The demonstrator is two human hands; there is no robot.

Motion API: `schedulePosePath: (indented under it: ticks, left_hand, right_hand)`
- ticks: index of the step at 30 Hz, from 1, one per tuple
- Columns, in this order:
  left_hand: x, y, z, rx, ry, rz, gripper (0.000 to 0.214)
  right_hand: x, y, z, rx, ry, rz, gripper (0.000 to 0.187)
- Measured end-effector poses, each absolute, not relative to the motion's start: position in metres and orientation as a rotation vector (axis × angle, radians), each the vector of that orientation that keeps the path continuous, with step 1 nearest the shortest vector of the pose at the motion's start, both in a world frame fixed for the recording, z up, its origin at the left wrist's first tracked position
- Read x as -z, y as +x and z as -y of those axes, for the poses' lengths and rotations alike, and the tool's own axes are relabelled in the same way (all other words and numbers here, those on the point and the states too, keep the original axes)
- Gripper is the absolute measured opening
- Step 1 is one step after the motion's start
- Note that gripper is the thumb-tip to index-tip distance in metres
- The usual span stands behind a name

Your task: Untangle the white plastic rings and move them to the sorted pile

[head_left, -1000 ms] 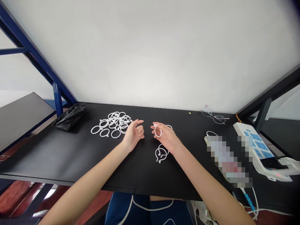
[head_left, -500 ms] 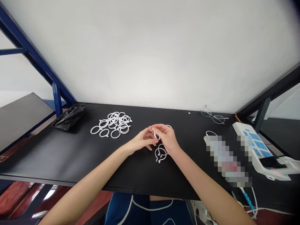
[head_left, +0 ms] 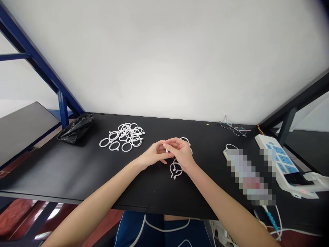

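In the head view, two hands meet above a black table point(head_left: 51, 171). The right hand point(head_left: 180, 152) is closed on one white plastic ring point(head_left: 167, 150), nearly all hidden. The left hand point(head_left: 154, 153) touches the right hand; its grip I cannot tell. Two rings point(head_left: 176, 169) lie just below, one partly covered ring point(head_left: 184, 139) behind, and a pile of rings point(head_left: 125, 136), too tangled to count, on the left.

Left hand point(head_left: 153, 154) and right hand point(head_left: 180, 153) have closed together.
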State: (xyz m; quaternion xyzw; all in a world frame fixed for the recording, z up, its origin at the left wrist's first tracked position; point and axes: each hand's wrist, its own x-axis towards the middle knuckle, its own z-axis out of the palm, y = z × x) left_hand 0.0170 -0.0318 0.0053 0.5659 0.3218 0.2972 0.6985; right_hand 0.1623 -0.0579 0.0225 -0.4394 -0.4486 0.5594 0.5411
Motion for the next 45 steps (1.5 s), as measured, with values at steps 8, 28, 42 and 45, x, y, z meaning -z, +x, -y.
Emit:
schedulePosePath:
  ticks: [8,28,42,45]
  left_hand:
    - [-0.009,0.016,0.029,-0.644,1.29,-0.783,0.049]
    - [-0.009,0.018,0.026,-0.956,1.149,-0.915,0.038]
    - [-0.005,0.017,0.023,-0.981,1.167,-0.898,0.049]
    - [-0.003,0.017,0.022,-1.016,1.217,-0.901,0.051]
  right_hand:
    - [-0.022,0.161,0.058,-1.193,-1.036,1.079,0.019]
    - [-0.013,0.167,0.05,-0.994,-1.175,1.247,0.022]
    - [-0.017,0.163,0.058,-1.21,-1.098,1.411,0.031]
    - [-0.015,0.163,0.057,-1.206,-1.082,1.409,0.032]
